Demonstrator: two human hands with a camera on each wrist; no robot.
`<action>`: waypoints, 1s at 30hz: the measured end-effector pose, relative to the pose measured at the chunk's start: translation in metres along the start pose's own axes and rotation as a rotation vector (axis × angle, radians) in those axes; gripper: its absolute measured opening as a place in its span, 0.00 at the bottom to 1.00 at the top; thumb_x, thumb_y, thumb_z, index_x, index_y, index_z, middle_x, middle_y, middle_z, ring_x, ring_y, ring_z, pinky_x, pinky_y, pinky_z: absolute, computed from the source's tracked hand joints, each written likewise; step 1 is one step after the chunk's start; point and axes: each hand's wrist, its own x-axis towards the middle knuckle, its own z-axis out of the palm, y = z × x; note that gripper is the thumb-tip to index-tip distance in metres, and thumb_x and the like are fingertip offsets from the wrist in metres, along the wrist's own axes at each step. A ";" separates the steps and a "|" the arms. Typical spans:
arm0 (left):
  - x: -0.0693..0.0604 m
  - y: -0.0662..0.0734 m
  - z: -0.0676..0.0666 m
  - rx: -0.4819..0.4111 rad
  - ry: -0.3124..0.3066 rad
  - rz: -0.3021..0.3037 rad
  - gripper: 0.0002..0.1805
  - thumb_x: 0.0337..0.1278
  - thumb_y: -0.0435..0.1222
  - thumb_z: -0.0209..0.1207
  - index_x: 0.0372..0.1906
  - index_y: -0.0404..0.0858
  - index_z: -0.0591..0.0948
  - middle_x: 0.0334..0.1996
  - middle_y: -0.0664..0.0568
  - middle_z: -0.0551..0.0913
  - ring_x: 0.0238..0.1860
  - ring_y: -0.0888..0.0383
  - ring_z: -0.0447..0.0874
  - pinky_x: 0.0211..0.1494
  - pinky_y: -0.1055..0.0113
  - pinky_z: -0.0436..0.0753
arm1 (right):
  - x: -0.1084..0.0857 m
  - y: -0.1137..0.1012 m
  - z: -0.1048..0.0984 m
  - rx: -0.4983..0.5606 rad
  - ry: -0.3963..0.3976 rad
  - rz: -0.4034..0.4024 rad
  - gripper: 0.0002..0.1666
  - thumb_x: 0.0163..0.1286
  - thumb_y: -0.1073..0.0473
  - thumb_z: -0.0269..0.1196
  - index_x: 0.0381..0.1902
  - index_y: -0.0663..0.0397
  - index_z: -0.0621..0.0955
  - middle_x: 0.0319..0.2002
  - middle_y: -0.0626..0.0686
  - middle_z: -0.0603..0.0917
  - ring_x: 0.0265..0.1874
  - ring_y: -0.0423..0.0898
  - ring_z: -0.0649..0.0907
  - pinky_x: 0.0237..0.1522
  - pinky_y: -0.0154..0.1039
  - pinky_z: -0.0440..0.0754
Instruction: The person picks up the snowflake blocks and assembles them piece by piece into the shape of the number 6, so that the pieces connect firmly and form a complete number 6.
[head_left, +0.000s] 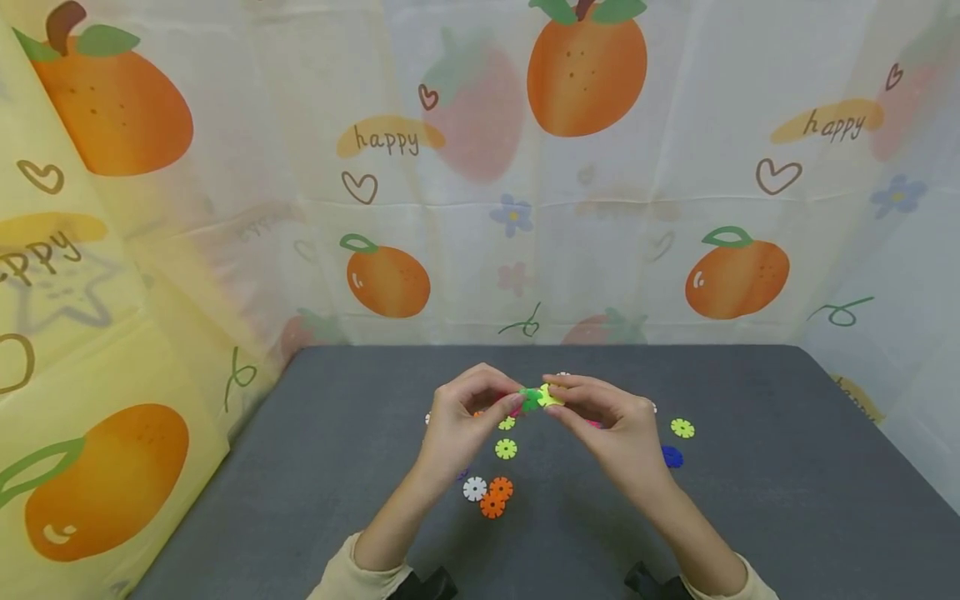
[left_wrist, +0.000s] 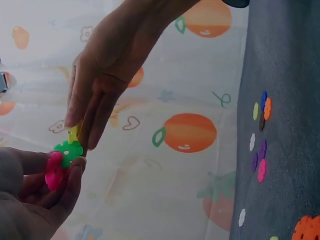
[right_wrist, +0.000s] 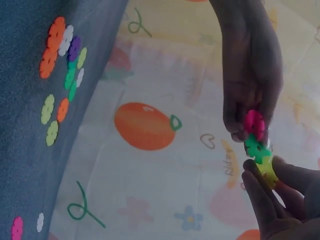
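Above the table, my left hand [head_left: 472, 408] pinches a pink notched disc [left_wrist: 55, 171] that joins a green notched disc [left_wrist: 69, 153]. A yellow notched disc [right_wrist: 267, 172] meets the green one's other side, and my right hand [head_left: 611, 417] pinches it between thumb and fingers. All three form a short chain between the hands. In the head view the pink disc is mostly hidden by the left fingers. How deeply the slots of the yellow and green discs interlock cannot be made out.
On the dark grey table [head_left: 337, 467] lie loose notched discs: a white one [head_left: 474, 488], orange ones [head_left: 492, 505], yellow-green ones [head_left: 506, 448] and a blue one [head_left: 672, 456]. More lie partly behind the hands. A fruit-printed curtain [head_left: 465, 250] stands behind the table.
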 end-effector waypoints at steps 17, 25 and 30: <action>-0.003 0.020 0.004 -0.098 -0.024 -0.045 0.05 0.60 0.31 0.63 0.40 0.36 0.83 0.37 0.43 0.82 0.35 0.57 0.87 0.43 0.62 0.87 | 0.005 -0.017 -0.015 0.137 -0.093 0.191 0.16 0.71 0.61 0.60 0.55 0.55 0.81 0.39 0.50 0.81 0.24 0.42 0.82 0.25 0.37 0.84; -0.005 0.019 0.006 -0.039 -0.051 0.014 0.05 0.59 0.32 0.64 0.40 0.37 0.84 0.36 0.46 0.83 0.34 0.58 0.85 0.41 0.65 0.87 | 0.008 -0.017 -0.028 0.288 -0.264 0.415 0.18 0.72 0.56 0.59 0.55 0.61 0.79 0.18 0.48 0.77 0.12 0.43 0.70 0.12 0.36 0.70; -0.005 0.012 0.013 -0.017 -0.093 0.117 0.03 0.57 0.29 0.64 0.37 0.36 0.84 0.33 0.46 0.82 0.31 0.59 0.81 0.37 0.67 0.86 | 0.007 -0.019 -0.034 0.231 -0.338 0.322 0.14 0.73 0.59 0.57 0.51 0.61 0.80 0.18 0.48 0.76 0.12 0.43 0.68 0.10 0.37 0.62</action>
